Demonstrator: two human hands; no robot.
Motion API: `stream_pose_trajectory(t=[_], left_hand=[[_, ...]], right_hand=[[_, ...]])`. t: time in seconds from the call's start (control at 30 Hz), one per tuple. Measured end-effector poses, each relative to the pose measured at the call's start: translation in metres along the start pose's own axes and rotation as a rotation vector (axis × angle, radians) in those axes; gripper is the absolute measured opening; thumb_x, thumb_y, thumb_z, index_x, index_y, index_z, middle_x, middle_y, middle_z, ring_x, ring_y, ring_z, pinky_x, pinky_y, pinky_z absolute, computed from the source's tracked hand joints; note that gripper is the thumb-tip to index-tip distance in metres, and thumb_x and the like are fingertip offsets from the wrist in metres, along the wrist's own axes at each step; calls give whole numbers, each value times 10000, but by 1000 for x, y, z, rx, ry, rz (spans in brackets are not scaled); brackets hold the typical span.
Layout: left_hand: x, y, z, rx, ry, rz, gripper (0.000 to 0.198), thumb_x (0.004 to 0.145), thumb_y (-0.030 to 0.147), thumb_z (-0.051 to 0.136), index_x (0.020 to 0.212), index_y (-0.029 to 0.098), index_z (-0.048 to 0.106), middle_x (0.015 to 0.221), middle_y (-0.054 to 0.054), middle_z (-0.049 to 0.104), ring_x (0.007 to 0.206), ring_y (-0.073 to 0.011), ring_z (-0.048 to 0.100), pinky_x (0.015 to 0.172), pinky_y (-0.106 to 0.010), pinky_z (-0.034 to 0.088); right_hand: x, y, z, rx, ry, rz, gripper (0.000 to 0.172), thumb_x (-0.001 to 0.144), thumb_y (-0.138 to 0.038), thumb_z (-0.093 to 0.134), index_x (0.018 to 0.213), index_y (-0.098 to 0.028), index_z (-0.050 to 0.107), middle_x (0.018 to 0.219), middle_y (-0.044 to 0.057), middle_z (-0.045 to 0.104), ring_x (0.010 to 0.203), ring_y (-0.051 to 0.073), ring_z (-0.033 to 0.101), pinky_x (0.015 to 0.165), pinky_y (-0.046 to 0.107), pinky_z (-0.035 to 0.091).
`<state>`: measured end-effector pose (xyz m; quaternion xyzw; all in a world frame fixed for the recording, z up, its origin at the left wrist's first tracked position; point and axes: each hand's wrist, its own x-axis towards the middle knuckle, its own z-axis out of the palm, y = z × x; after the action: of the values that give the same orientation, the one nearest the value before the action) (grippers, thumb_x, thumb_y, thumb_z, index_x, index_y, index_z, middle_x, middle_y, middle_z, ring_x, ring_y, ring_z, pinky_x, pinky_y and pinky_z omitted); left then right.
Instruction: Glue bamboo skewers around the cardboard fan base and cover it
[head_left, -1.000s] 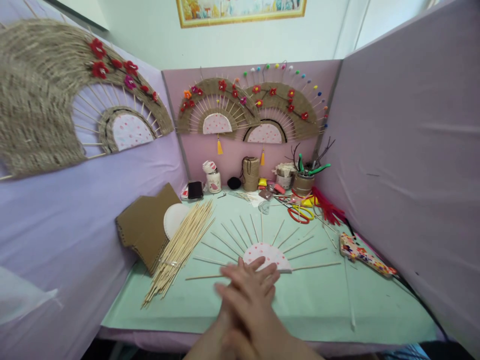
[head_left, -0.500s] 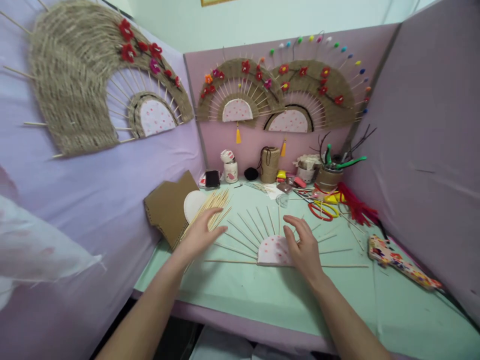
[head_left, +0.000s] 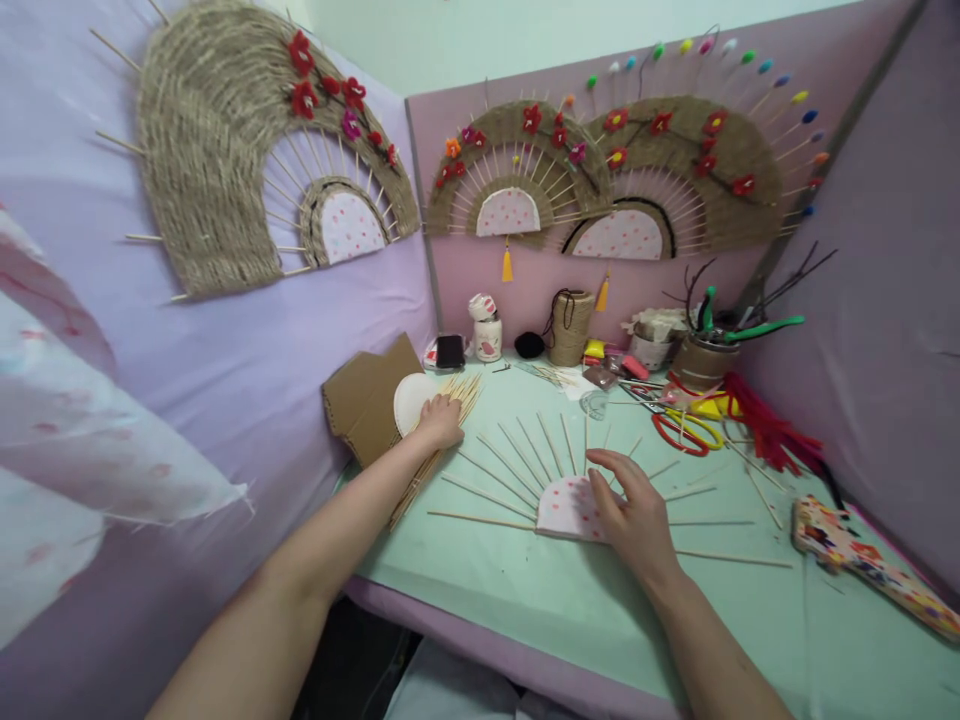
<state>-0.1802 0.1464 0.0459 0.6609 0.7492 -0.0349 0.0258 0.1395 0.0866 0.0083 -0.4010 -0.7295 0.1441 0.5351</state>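
Note:
My left hand (head_left: pixel 442 425) lies on a bundle of thin wooden sticks (head_left: pixel 469 392), its fingers bent down and closed over them; the fingertips are hidden. A white disc (head_left: pixel 409 402) sits beside those fingers. In front of me a white half-disc with pink spots (head_left: pixel 562 508) lies flat, with several thin sticks fanning out from its curved edge and sides. My right hand (head_left: pixel 634 505) is over the right part of this half-disc and hides it. Thumb and forefinger there are apart, with nothing seen between them; whether the hand touches the cloth I cannot tell.
Brown cardboard (head_left: pixel 364 395) leans at the left. Twine (head_left: pixel 571 328), a white jar (head_left: pixel 488 338) and a pot of pliers (head_left: pixel 705 358) stand at the back. Scissors (head_left: pixel 686 430), red strands (head_left: pixel 772 430) and a patterned glue gun (head_left: pixel 847 550) lie right. Finished fans (head_left: pixel 217 150) hang on the walls.
My left hand has moved forward onto the stick bundle, and its fingers have closed down. My right hand stays over the half-disc. The view has turned slightly to the left.

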Motion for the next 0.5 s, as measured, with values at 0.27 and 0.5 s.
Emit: stream_pose_trajectory(t=[0.27,0.5], left_hand=[[-5,-44,10,124,19,47,517,893,119,375,1362,268,531,1609,-70,297,1496,-301,203,1186,-554,118],[-8,-54,12,156,38,64,495,911,164,362,1359,263,546,1607,-83,301,1485,-310,233,1191,-563,103]], right_hand=[[-1,-2,0,37,-44,88,217,928,-345,509,1019,-212,655,1031,92,715,960,229,663,882,388,522],[-1,-4,0,59,-74,137,233,918,-361,504,973,-212,675,977,82,732,869,211,676,819,356,535]])
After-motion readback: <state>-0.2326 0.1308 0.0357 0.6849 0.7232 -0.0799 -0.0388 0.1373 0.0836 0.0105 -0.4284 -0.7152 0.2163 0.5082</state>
